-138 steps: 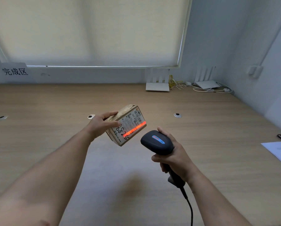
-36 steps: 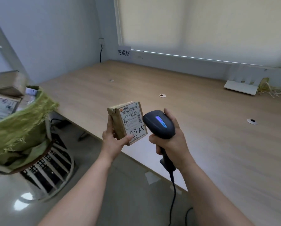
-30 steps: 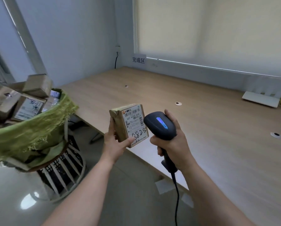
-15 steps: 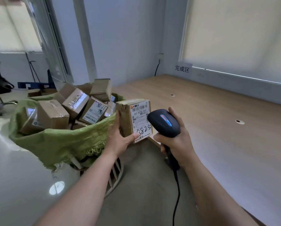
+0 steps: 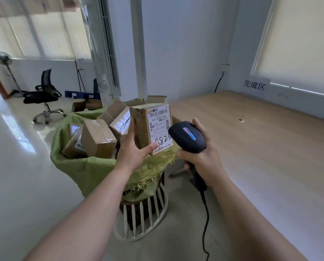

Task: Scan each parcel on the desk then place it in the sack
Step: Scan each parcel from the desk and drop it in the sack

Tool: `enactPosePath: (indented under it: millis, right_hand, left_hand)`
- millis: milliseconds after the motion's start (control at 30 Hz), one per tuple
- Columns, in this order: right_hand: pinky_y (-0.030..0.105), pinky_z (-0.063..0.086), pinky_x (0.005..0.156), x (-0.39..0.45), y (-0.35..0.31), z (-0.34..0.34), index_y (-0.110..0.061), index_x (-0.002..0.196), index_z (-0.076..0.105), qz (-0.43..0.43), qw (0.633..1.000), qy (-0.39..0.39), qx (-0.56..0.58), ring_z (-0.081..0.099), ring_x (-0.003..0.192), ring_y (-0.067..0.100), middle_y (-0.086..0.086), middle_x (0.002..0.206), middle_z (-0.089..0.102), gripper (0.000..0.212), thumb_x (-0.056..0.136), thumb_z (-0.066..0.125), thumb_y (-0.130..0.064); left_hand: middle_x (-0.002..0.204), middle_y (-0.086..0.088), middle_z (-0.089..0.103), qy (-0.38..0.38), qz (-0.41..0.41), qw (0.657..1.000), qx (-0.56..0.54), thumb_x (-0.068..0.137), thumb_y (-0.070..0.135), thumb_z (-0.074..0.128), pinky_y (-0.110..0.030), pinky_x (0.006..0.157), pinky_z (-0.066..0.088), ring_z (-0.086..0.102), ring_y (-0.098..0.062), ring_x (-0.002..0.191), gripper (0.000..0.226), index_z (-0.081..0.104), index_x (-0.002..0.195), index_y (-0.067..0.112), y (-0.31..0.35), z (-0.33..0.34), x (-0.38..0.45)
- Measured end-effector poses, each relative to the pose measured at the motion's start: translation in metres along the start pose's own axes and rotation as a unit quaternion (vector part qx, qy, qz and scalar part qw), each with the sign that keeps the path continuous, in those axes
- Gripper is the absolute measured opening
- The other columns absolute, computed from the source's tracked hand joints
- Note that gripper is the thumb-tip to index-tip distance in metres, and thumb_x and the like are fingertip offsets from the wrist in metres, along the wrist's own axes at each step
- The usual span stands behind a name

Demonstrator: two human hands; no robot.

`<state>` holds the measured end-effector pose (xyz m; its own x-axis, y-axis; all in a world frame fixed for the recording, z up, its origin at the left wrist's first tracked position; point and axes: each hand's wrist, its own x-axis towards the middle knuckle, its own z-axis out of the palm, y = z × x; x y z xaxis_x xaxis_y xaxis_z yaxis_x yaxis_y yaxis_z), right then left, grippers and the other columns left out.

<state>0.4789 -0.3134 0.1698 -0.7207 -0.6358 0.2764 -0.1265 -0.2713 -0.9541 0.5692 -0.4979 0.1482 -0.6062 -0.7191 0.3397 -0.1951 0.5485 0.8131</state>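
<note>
Head view, looking down over both forearms. Left hand grips a small cardboard parcel, thumb across the lower edge of the label and fingers behind the far face; the box stands upright, label turned toward the camera. Right hand is wrapped round the handle of a black scanner, held just right of the parcel, cord hanging below the wrist. Green sack sits directly beyond and below the left hand, mouth folded open over a white wire stand and heaped with other boxes nearly to the rim.

Step in hand, as judged: placing the parcel in the sack. Best done by carrying the box forward and left of the scanner, over the heap, and lowering it onto a flat or hollow spot before letting go; dropped on a sloping box this near the rim, it may slide out. The scanner should stay clear to the right so the cord does not snag the sack's frayed edge.

Parcel: brown, corners slightly crushed, sealed with tape; white printed label with barcode at top and large handwritten digits at the bottom, partly hidden by the scanner head.

Desk lies to the right of the right hand.
</note>
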Motion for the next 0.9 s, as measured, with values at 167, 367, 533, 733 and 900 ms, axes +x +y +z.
enactPosePath:
  millis: [167, 367, 533, 733, 900]
  right_hand:
    - [0.027, 0.042, 0.039, 0.057, 0.003, 0.011, -0.045, 0.134, 0.045, 0.003, 0.999, -0.039, 0.014, 0.041, 0.043, 0.022, 0.015, 0.102, 0.061, 0.091, 0.073, 0.069, 0.019]
    - [0.029, 0.046, 0.041, 0.125, 0.001, 0.026, -0.048, 0.132, 0.045, -0.018, 0.995, -0.092, 0.031, 0.046, 0.043, 0.020, 0.010, 0.115, 0.062, 0.092, 0.072, 0.072, 0.016]
    - [0.030, 0.048, 0.046, 0.173, 0.018, 0.063, -0.045, 0.138, 0.044, -0.008, 0.992, -0.122, 0.035, 0.049, 0.047, 0.021, 0.014, 0.124, 0.056, 0.093, 0.071, 0.074, 0.012]
    - [0.028, 0.049, 0.042, 0.217, 0.038, 0.125, -0.042, 0.141, 0.041, 0.005, 0.989, -0.144, 0.017, 0.050, 0.043, 0.017, 0.012, 0.125, 0.056, 0.093, 0.073, 0.072, 0.014]
    - [0.029, 0.047, 0.044, 0.255, 0.057, 0.172, -0.040, 0.142, 0.041, 0.008, 0.991, -0.136, 0.013, 0.048, 0.043, 0.019, 0.015, 0.124, 0.056, 0.093, 0.073, 0.071, 0.014]
  left_hand:
    - [0.143, -0.010, 0.036, 0.036, -0.010, 0.999, 0.009, 0.071, 0.059, 0.072, -0.049, 0.103, 0.039, 0.047, -0.029, 0.125, 0.104, -0.001, 0.146, 0.054, 0.000, -0.008, 0.048]
    - [0.146, -0.007, 0.034, 0.106, 0.001, 0.993, 0.051, 0.078, 0.044, 0.073, -0.043, 0.102, 0.038, 0.040, -0.028, 0.130, 0.101, 0.002, 0.150, 0.045, 0.005, -0.026, 0.102]
    - [0.139, -0.007, 0.037, 0.167, -0.016, 0.984, 0.066, 0.076, 0.043, 0.075, -0.035, 0.092, 0.039, 0.043, -0.025, 0.125, 0.099, 0.007, 0.148, 0.049, -0.021, -0.060, 0.143]
    - [0.132, -0.008, 0.036, 0.219, -0.044, 0.971, 0.083, 0.075, 0.046, 0.074, -0.036, 0.095, 0.044, 0.049, -0.025, 0.117, 0.096, 0.009, 0.146, 0.054, -0.076, -0.120, 0.193]
    - [0.131, -0.013, 0.033, 0.197, -0.100, 0.958, 0.185, 0.074, 0.052, 0.073, -0.038, 0.095, 0.042, 0.047, -0.031, 0.118, 0.101, 0.003, 0.147, 0.051, -0.130, -0.156, 0.232]
